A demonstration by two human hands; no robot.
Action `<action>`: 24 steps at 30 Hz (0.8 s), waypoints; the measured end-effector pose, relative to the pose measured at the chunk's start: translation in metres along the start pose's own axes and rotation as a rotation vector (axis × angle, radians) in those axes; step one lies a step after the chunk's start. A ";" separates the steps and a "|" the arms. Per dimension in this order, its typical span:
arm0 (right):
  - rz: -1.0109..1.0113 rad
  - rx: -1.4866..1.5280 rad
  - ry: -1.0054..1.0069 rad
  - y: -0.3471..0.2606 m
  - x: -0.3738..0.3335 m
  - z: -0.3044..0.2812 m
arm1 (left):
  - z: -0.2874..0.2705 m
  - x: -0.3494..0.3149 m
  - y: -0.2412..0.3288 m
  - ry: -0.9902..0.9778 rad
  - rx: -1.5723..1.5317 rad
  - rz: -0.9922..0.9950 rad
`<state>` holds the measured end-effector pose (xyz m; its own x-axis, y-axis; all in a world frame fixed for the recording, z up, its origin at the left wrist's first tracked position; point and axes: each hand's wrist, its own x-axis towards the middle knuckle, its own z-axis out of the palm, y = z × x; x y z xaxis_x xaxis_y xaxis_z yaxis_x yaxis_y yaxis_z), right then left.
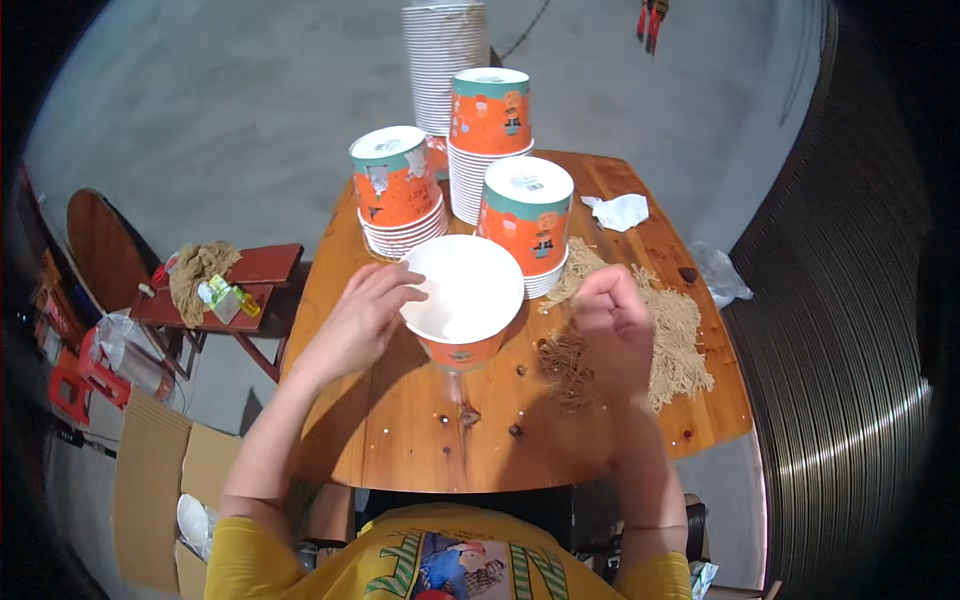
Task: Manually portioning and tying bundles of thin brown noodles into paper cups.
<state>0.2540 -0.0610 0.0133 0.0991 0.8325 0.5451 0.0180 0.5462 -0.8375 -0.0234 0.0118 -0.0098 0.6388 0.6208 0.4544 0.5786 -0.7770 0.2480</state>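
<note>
An upright paper bucket [466, 290], white inside and orange outside, stands in the middle of the wooden table. My left hand [365, 315] holds its left rim, the fingers bent over the edge. To the right, my right hand [615, 315] is raised with curled fingers, partly blurred; whatever it may hold is hidden. Beneath and beside that hand lies a pile of beige stringy strands [675, 345], with a shaded tuft [566, 368] left of it. Just behind the bucket, an upside-down stack of orange and green paper buckets [528, 215] touches the strands.
Farther back are more upturned bucket stacks [395, 185], [490, 120] and a tall white stack [445, 65]. Crumpled white paper [618, 211] lies at the table's far right. A red bench [280, 265] stands left, a cardboard box [150, 490] lower left, a ribbed shutter [840, 380] right.
</note>
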 end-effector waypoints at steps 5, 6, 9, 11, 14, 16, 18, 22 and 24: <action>0.149 0.318 -0.238 -0.028 -0.004 0.039 | 0.000 -0.016 -0.030 -0.071 0.061 0.019; 0.148 0.315 -0.234 -0.025 -0.006 0.041 | 0.000 -0.014 -0.027 -0.096 0.025 0.016; 0.162 0.095 -0.203 0.009 -0.007 0.038 | -0.001 -0.006 -0.020 -0.141 -0.055 0.010; 0.156 0.081 -0.171 0.037 -0.010 0.033 | 0.001 -0.003 -0.017 -0.165 -0.103 0.008; 0.162 0.057 -0.163 0.064 -0.018 0.033 | -0.002 -0.003 -0.016 -0.167 -0.128 -0.021; 0.298 -0.025 -0.207 0.067 -0.023 0.034 | -0.006 0.000 -0.008 -0.157 -0.302 -0.069; 0.270 -0.053 -0.200 0.073 -0.026 0.039 | -0.010 0.004 0.001 -0.170 -0.378 -0.154; 0.131 -0.179 -0.191 0.057 -0.028 0.055 | -0.005 0.009 0.010 -0.162 -0.620 -0.266; 0.021 -0.291 -0.182 0.061 -0.028 0.058 | -0.002 0.009 0.012 -0.122 -0.538 -0.210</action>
<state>0.1943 -0.0451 -0.0511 -0.0760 0.8606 0.5036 0.3037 0.5011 -0.8104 -0.0113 0.0078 -0.0008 0.6105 0.7498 0.2549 0.3805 -0.5600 0.7359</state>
